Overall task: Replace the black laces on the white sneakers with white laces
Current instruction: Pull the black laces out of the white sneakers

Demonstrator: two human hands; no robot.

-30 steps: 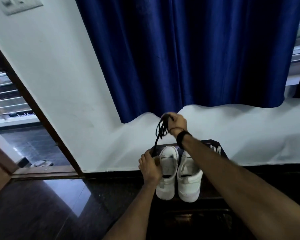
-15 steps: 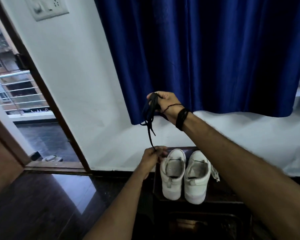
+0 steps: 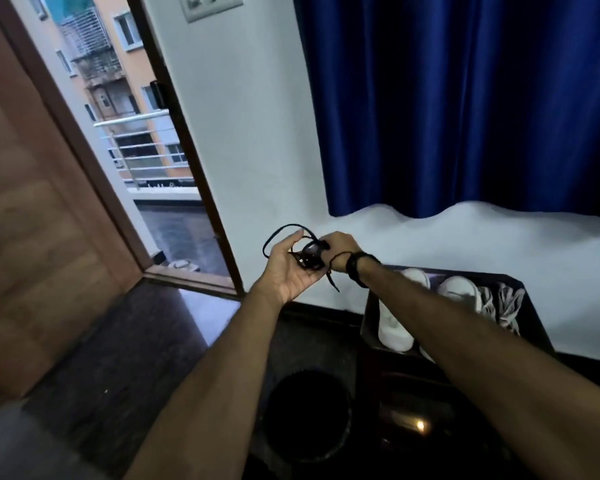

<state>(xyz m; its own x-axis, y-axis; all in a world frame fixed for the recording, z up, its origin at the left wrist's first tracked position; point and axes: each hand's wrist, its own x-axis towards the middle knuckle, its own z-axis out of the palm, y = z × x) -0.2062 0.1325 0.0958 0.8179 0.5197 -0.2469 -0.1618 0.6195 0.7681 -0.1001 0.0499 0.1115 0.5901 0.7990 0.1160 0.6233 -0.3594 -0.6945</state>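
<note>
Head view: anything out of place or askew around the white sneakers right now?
Nothing stands out. The two white sneakers sit side by side on the dark stand, white laces beside them. Both hands, left and right, hold the bundled black laces.

Light: dim room; daylight enters through open doorway (image 3: 160,161) at left.
Floor (image 3: 201,317): pale glare patch.
Edges: wide-angle bending, door (image 3: 32,237) blurred.
</note>
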